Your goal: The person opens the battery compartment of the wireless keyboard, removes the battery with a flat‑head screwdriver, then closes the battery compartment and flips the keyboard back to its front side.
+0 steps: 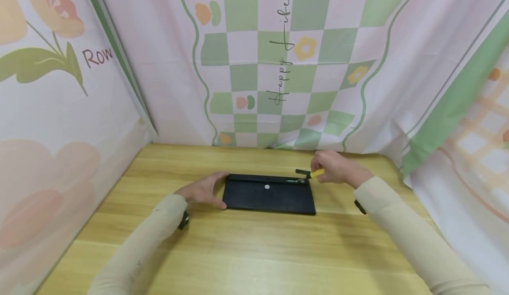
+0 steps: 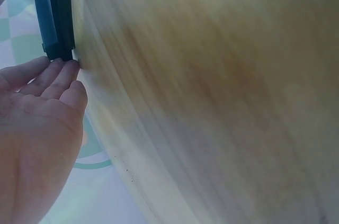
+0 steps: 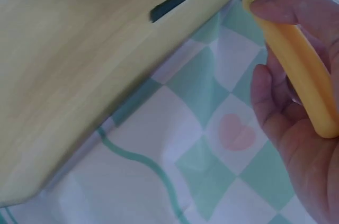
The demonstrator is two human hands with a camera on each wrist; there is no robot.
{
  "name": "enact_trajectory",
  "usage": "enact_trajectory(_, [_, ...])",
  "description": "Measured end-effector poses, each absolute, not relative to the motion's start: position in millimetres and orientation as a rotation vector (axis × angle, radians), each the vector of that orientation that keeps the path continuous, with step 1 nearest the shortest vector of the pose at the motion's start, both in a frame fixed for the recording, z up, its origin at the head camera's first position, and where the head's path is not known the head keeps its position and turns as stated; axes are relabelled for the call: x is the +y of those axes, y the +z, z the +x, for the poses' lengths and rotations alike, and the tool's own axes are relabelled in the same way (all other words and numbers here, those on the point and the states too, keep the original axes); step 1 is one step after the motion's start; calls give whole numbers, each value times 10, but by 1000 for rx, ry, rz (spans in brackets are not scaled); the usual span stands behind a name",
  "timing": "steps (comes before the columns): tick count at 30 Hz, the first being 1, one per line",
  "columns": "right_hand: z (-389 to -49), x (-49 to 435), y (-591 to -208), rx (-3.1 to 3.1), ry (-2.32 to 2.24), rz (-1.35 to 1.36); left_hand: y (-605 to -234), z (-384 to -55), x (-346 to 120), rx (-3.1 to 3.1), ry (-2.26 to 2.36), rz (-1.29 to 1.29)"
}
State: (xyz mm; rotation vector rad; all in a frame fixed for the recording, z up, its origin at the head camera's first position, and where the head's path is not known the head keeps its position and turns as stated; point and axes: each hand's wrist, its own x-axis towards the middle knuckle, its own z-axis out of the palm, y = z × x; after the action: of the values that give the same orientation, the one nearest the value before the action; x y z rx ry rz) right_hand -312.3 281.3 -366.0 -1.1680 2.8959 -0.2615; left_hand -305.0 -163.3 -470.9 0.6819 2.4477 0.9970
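A flat black keyboard (image 1: pixel 270 198) lies underside up on the table, with an uncovered slot (image 1: pixel 293 180) near its far right corner. In the left wrist view the keyboard (image 2: pixel 55 12) shows edge-on. My left hand (image 1: pixel 203 190) spans its left end, thumb near the front corner and fingers near the back one; the left hand's (image 2: pixel 47 113) fingers look straight where they touch it. With curled fingers, my right hand (image 1: pixel 335 168) grips a yellow-handled screwdriver (image 3: pixel 294 57), its shaft pointing into the slot. Behind that corner lies a small black cover (image 1: pixel 303 171), apart from the right hand (image 3: pixel 312 75).
The wooden table (image 1: pixel 254 251) ends at a hanging checkered curtain (image 1: pixel 278 65) at the back. More fabric hangs at left and right, close to the table's sides. The small black cover (image 3: pixel 172 4) rests near the table's back edge.
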Motion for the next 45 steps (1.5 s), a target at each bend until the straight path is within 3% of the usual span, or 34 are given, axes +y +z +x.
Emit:
enact_trajectory(20, [-3054,2098,-3423,2842,171,-845,-4737,-3067,-1629,2458,980,705])
enact_trajectory(45, [-3346,2541,-3455,2809,-41,-1052,-4720,-3046,-1639,2451,994,689])
